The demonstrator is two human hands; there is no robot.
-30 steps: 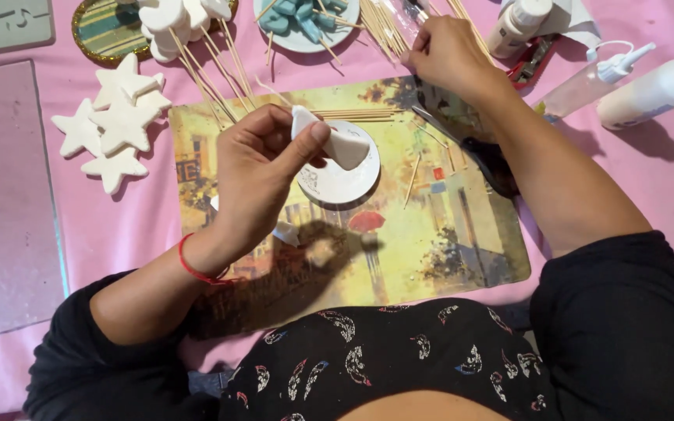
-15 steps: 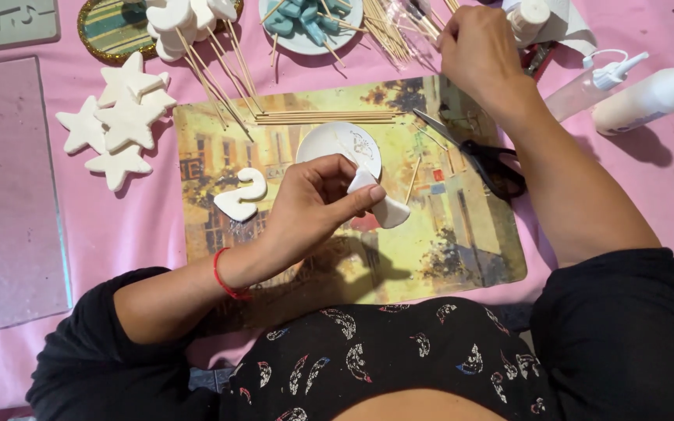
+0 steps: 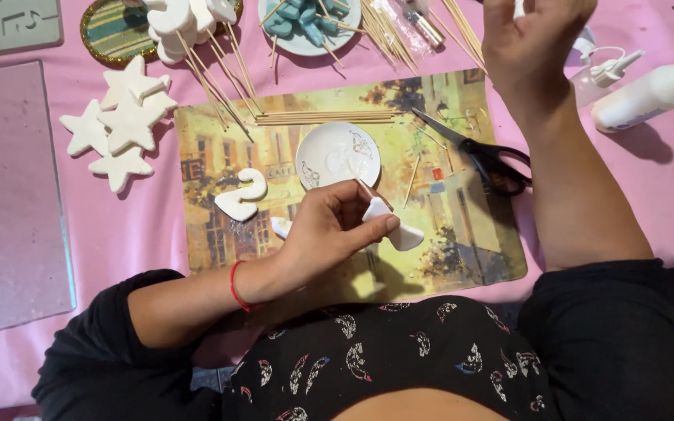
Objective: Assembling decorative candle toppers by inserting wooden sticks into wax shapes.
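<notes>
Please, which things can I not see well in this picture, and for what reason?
Head view:
- White piece: left hand covers most of it; shape unclear.
- Right hand: fingertips cut off by top edge; any held thing unseen.
- White shapes on sticks: cut off at top edge.
- Saucer contents: too faint.

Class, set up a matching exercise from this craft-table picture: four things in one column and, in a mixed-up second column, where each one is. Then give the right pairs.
Things
1. white number-shaped piece
2. scissors
3. white stars
4. small white dish

Places
A. on the pink cloth, left of the picture mat
B. pinched in the left hand
C. on the mat, right side, black handles
D. on the mat, below the row of sticks

Pairs: 1-B, 2-C, 3-A, 4-D
</notes>
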